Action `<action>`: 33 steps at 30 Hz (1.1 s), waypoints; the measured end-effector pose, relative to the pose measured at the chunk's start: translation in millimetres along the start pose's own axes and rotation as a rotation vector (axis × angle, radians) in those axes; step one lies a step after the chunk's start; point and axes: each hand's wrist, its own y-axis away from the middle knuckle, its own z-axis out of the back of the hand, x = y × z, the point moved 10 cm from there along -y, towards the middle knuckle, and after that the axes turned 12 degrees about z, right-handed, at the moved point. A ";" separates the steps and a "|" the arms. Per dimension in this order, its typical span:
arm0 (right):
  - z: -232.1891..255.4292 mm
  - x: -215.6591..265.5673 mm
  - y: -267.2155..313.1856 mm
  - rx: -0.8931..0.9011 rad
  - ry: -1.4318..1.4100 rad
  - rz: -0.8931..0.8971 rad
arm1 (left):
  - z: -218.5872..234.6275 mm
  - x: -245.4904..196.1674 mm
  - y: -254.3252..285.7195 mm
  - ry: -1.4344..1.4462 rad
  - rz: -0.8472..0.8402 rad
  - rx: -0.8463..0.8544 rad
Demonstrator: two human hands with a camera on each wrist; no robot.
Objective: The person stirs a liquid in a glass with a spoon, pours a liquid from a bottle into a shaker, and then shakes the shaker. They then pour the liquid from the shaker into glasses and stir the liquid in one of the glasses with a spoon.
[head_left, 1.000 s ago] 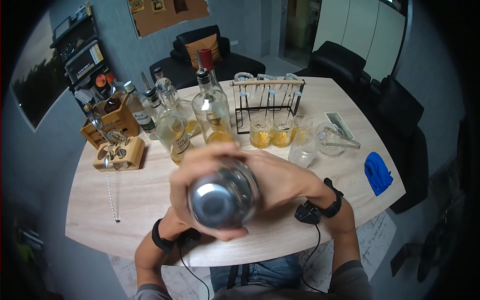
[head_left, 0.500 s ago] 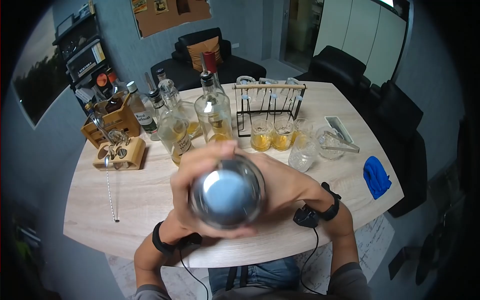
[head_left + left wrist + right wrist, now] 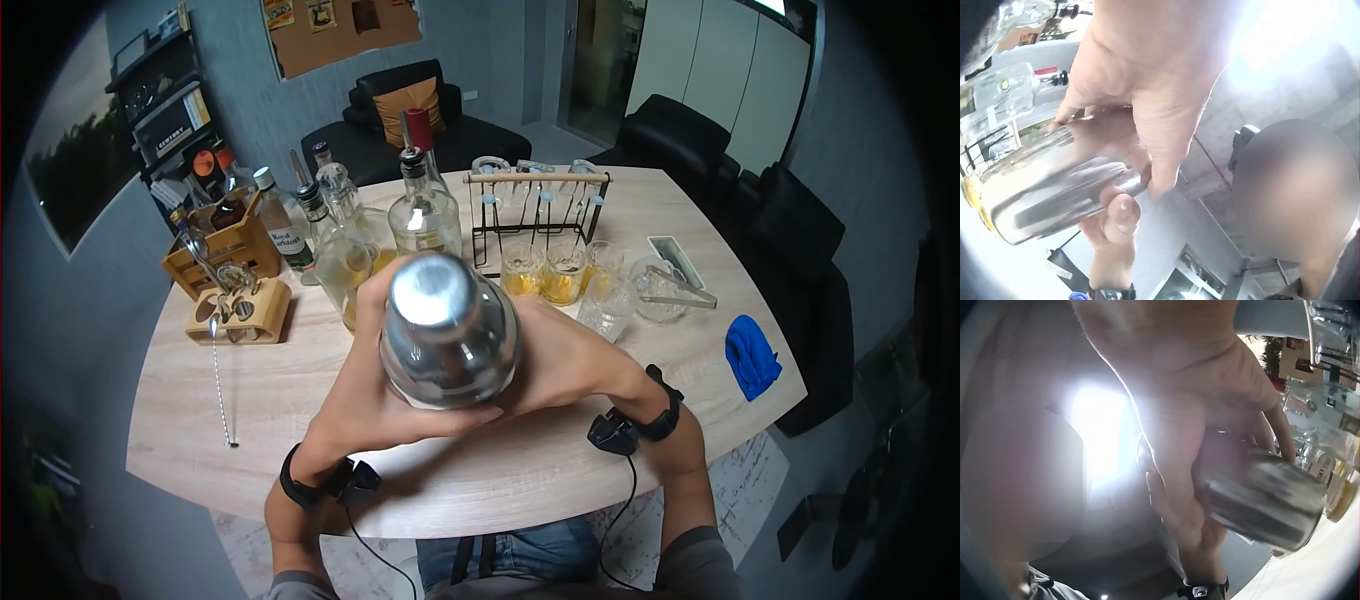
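Observation:
A shiny metal cocktail shaker (image 3: 450, 345) is held up over the near part of the table, its domed cap facing the head camera. My left hand (image 3: 375, 395) grips it from the left, thumb along the near side. From the right, my right hand (image 3: 565, 360) holds the same shaker, its far fingers hidden behind the metal. In the left wrist view the shaker's body (image 3: 1047, 194) slants down and away from both hands. The right wrist view shows its smooth steel end (image 3: 1266, 500) beyond the fingers. Beyond the hands stand tumblers (image 3: 565, 275) with amber liquid.
Spirit bottles (image 3: 425, 215) with pourers stand at back left. A wooden bar-tool stand (image 3: 250, 315) and a twisted bar spoon (image 3: 222, 385) are leftward. Rightward are a glass rack (image 3: 540, 180), a cut-glass tumbler (image 3: 605, 310), tongs (image 3: 680, 298) over a glass bowl, and a blue cloth (image 3: 752, 358).
The shaker has tilted and risen in the head view, its cap shifting toward the bottles. My left hand's fingers have moved from over its far side to lower round its left side.

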 end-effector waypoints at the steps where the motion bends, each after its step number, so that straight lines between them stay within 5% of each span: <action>1: 4.8 8.0 -1.4 -0.028 0.098 0.087 | 2.6 -0.4 -3.9 0.000 0.000 -0.001; 3: 6.8 15.0 -2.6 -0.042 0.168 0.128 | -3.4 -32.6 2.2 -0.146 -0.341 0.059; 5: 3.1 8.1 -2.9 0.005 0.062 0.098 | -4.3 -28.7 4.1 -0.085 -0.248 0.069; 7: -0.1 -2.1 -0.9 0.032 0.094 0.014 | 2.8 2.7 -0.2 0.068 0.216 0.027; 8: -5.4 -5.4 0.9 0.050 -0.012 -0.054 | 2.3 5.8 0.8 0.158 0.252 0.053; 11: -9.9 -1.5 3.5 0.031 -0.074 -0.039 | 2.8 -9.7 8.0 -0.087 0.075 0.090; 15: 6.4 17.4 -2.5 -0.053 0.241 0.159 | -5.3 -8.4 -1.4 0.053 -0.137 0.152; 16: 4.2 8.3 -2.0 -0.008 0.174 0.111 | -0.3 6.2 0.1 -0.108 0.060 0.120; 18: -4.3 -5.4 1.3 0.071 0.011 -0.053 | -3.1 -0.4 1.6 -0.011 0.118 0.090; 21: -6.3 5.1 3.3 0.118 0.016 -0.011 | -4.1 -3.8 2.9 0.054 0.143 0.078; 24: 4.4 20.2 1.4 0.037 0.198 0.124 | -7.2 -15.4 6.1 -0.068 -0.185 0.106; 29: -1.2 10.9 1.2 0.094 0.075 0.029 | -7.2 -11.4 4.2 -0.118 0.072 0.079; 31: -5.5 3.2 3.0 0.117 0.053 -0.027 | -6.6 1.2 2.3 0.164 0.235 0.074; 33: -1.5 6.2 1.9 0.082 0.114 0.029 | -5.3 1.7 2.7 0.099 0.223 0.080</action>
